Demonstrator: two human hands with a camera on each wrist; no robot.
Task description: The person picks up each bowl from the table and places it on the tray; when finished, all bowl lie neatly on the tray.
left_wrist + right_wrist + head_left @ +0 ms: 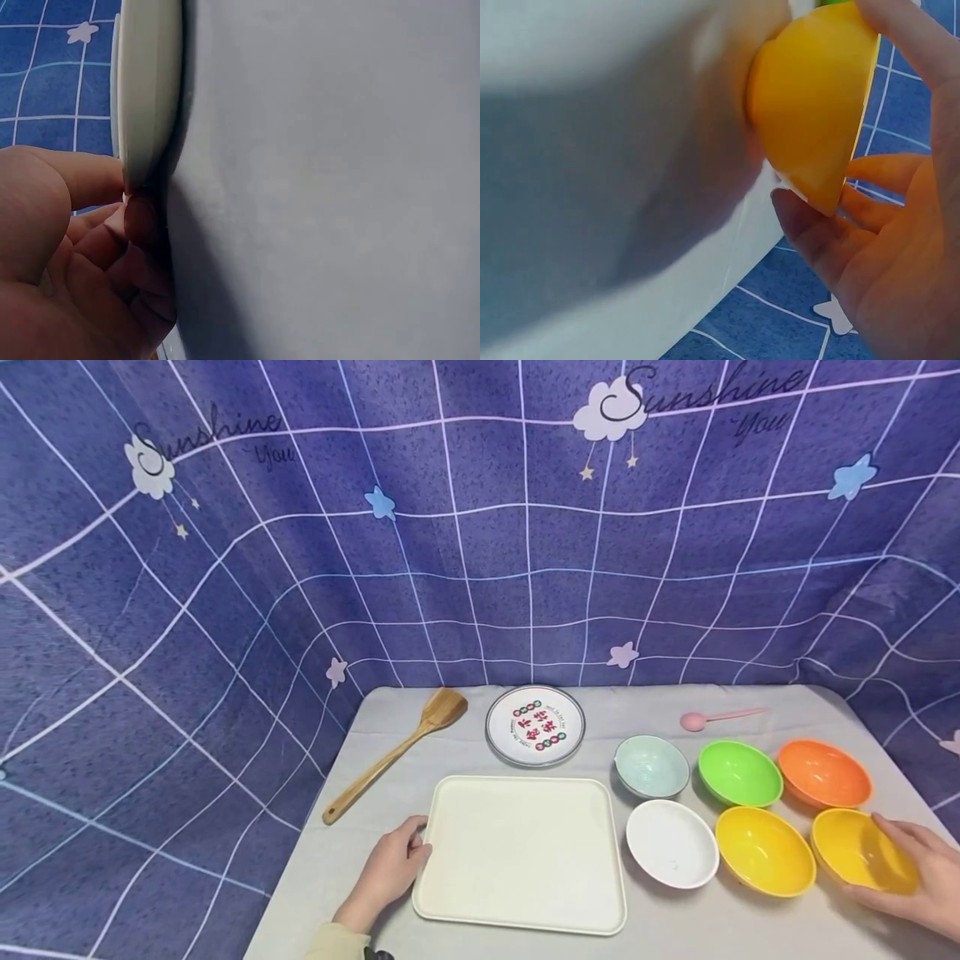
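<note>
Tray (pixel 517 856) pinched at left, yellow bowl (pixel 851 839) gripped at right

The left hand (pixel 393 864) holds the tray's left rim, finger and thumb close together, probably to steady it on the bench (pixel 705 927). The right hand (pixel 921 872), spread wide, grips the rim of the yellow bowl, the near right one; that span seems to suit its round shape. The other bowls (pixel 767 853) sit right of the tray, apparently for easy reach.

You are seeing "Sunshine You" running twice in black script across the blue checked cloth (pixel 487 547); the round plate (pixel 501 727) is bearing red characters and lettering too small to read.
</note>
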